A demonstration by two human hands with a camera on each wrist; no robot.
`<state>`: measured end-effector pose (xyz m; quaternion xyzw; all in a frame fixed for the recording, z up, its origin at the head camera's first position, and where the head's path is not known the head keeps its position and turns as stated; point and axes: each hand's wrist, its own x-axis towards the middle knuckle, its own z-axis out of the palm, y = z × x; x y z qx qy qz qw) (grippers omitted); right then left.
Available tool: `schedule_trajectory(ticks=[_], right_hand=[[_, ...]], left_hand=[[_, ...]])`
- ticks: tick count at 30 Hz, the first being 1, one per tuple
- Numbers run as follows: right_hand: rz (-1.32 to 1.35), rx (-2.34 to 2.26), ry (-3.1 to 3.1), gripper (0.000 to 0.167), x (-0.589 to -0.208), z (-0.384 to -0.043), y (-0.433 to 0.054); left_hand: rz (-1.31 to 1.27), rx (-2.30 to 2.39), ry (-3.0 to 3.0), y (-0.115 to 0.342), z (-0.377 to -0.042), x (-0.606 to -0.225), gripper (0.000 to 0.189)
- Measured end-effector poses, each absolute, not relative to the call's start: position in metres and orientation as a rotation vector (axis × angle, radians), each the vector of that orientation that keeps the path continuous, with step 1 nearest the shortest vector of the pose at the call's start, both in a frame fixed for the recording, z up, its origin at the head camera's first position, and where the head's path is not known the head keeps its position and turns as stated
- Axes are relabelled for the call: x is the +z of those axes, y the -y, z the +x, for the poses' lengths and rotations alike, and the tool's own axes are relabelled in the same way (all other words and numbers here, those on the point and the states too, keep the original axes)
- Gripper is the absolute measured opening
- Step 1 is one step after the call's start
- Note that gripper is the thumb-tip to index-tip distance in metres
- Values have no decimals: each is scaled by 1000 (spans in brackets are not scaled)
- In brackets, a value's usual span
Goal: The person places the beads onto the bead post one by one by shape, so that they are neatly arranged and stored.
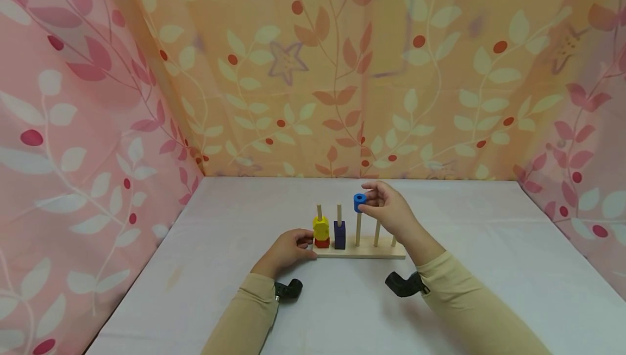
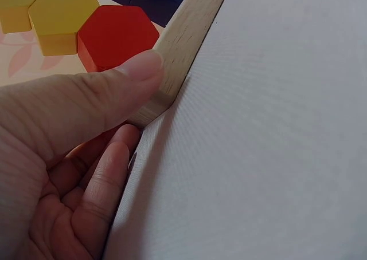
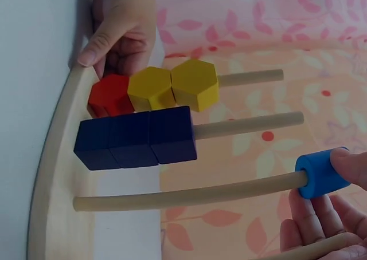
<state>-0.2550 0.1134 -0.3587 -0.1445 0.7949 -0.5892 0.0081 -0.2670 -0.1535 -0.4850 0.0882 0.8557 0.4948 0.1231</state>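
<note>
The right hand [image 1: 391, 212] is pinching the likely light, rigid blue bead [image 3: 322, 173] sensibly by its sides, the left hand [image 1: 287, 249] holding the base [image 1: 362, 254].

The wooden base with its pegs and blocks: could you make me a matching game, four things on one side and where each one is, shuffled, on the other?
1. Light blue cylinder
2. Red block
3. Dark blue blocks
4. Left hand

A. Beneath two yellow blocks
B. At one end of the wooden base
C. In the right hand
D. Three together on one peg

Pairs: 1-C, 2-A, 3-D, 4-B.
</note>
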Motion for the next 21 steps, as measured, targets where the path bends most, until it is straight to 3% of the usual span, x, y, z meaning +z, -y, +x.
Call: schedule_trajectory(ticks=[12,21], right_hand=[[-297,-1884,-2461,61,-379,-252,-111],[-208,-1912,-2420,37,-400,-252,-109]], left_hand=[[285,1455,-2491,155,-269,-491,55],[306,1442,-2511,156,-270,-491,55]])
